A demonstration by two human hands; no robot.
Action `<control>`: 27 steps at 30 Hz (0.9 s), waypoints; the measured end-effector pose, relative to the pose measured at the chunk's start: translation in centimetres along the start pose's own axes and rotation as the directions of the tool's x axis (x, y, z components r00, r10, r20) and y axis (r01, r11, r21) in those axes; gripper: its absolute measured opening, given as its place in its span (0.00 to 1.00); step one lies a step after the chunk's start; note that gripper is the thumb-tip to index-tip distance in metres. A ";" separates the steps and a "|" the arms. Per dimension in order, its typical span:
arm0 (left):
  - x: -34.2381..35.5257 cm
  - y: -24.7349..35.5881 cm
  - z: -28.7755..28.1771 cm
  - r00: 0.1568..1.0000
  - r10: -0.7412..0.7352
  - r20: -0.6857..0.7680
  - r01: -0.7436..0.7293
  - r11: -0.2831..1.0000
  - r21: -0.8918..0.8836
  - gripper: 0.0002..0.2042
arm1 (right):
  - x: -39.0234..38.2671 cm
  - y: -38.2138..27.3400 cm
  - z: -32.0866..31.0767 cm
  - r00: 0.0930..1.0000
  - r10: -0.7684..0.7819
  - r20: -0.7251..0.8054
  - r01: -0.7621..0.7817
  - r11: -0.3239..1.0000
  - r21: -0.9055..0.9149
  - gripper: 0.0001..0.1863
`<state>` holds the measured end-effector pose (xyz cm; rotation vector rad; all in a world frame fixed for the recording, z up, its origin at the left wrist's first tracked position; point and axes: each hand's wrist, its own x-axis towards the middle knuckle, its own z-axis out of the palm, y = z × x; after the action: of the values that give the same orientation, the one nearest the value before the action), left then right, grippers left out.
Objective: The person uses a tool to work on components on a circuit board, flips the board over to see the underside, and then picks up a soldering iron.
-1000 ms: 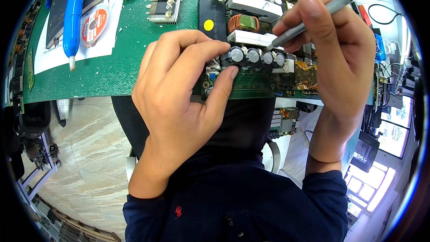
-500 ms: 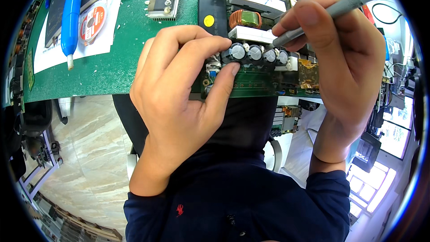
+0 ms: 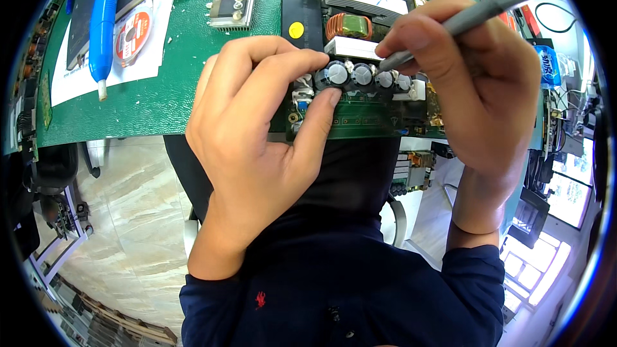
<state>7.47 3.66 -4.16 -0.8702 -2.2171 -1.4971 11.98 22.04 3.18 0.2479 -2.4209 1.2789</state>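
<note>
A green circuit board (image 3: 363,122) lies at the table's front edge, with a row of round black capacitors standing near it. My left hand (image 3: 250,115) has thumb and index finger on opposite sides of the leftmost capacitor (image 3: 336,73), in a pinch. In my right hand (image 3: 472,77) is a grey pen-shaped tool (image 3: 495,8), held like a pencil. Its tapered tip is just above the capacitors, close to the white heatsink (image 3: 352,47) behind them; whether it touches is unclear. A copper-wound coil (image 3: 348,26) and a black block (image 3: 302,19) with a yellow dot stand farther back.
A blue pen-like tool (image 3: 103,32) lies far left beside a reel with a red label (image 3: 134,37) on white paper. A heatsink with mounted parts (image 3: 235,0) sits at the back on the green mat (image 3: 205,35). Red and black leads (image 3: 530,20) lie at the right.
My right hand and the grey tool have shifted slightly left along the capacitor row. The board has slid a little left in the picture. My left hand keeps its pinch.
</note>
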 end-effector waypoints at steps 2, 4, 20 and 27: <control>0.0 0.1 0.0 1.000 -0.010 0.003 0.010 1.000 -0.006 0.13 | -0.1 0.4 -0.7 0.998 0.006 0.060 -0.002 0.997 -0.081 0.07; -0.1 0.0 0.0 1.000 -0.018 0.002 0.018 1.000 -0.008 0.13 | 0.2 -0.3 -1.1 0.990 0.014 0.138 0.010 0.986 -0.168 0.06; 0.0 0.2 -0.2 1.000 -0.025 -0.019 0.024 0.999 -0.022 0.13 | 1.8 -1.6 -1.8 0.997 -0.084 -0.002 0.081 0.956 0.282 0.26; 0.2 0.3 0.0 1.000 0.003 -0.017 -0.003 1.000 -0.012 0.13 | 3.3 -1.6 -1.5 0.974 -0.014 0.226 -0.175 0.592 0.787 0.20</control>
<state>7.55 3.75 -3.82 -0.8608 -2.1968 -1.5122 9.90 22.41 6.55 0.5409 -1.8118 2.4540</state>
